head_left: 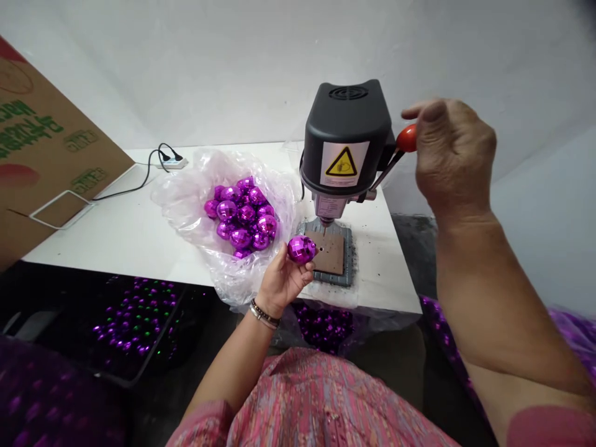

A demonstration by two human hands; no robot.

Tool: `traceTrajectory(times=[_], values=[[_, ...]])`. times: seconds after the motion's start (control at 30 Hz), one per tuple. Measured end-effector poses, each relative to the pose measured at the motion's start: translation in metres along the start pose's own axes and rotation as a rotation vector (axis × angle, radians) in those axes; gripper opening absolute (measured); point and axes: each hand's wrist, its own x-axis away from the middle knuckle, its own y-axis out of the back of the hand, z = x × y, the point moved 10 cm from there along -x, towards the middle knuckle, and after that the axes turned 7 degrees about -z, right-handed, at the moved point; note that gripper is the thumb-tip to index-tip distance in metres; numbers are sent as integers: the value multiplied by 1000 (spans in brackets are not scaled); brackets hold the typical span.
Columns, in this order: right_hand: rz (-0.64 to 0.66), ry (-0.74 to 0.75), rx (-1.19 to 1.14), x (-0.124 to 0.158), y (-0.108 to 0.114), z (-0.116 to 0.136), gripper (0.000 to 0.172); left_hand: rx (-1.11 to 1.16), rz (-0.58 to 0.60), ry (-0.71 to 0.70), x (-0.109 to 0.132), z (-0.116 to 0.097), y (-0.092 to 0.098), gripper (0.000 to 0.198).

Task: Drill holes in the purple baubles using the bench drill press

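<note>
The left hand (282,279) is gripping a purple ball (302,249) between thumb and fingertips, holding it just off the front edge of the white table (130,236). The ball is sitting right beside the brown pad (331,253) on the base of the bench drill (347,139). The drill bit (325,228) is hanging above the pad, up and to the right of the ball and not touching it.

Over on the other side, the right hand (454,155) is curling around the red knob (406,138) at the end of the drill's lever – fingers wrapped over it, thumb stretched out on top. The two hands are working well apart, one low at the base and one high at the lever.

A beaded bracelet (263,313) is showing on the left wrist. Left of the drill, a heap of matching balls (242,217) is lying in an opened clear plastic bag (186,198). Behind it a power strip (173,163) is resting on the table with a black cable plugged in, and a cardboard box (41,149) is leaning in at the far left. Under the table edge, a dark tray (135,323) is glinting with purple and green pieces – too dim to make out.
</note>
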Motion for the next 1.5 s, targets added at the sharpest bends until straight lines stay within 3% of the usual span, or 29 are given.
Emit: traceTrajectory(times=[0.1,0.3,0.4,0.67,0.93,1.1,1.27,1.5], values=[[92,38,238,-5,-15,9,66,-121,-31,-40,-1,1,12,38],[119,-251,522,-5,-20,-7,47,-514,-120,-304,-12,-15,28,50],[151,-250,518,-4,-24,-5,47,-681,-199,-406,-22,-23,30,57],[210,-209,459,-4,-29,-3,50,-915,-293,-426,-51,-23,24,58],[203,-164,442,-4,-29,-1,48,-1197,-243,-514,-59,-29,7,47],[219,-157,416,-4,-30,0,50,-1422,-248,-613,-59,-31,-9,55],[184,-141,356,-5,-27,2,49,-1444,-139,-604,-68,-21,-15,67],[166,-136,380,-6,-25,0,43,-1397,-163,-566,-72,-19,-5,74]])
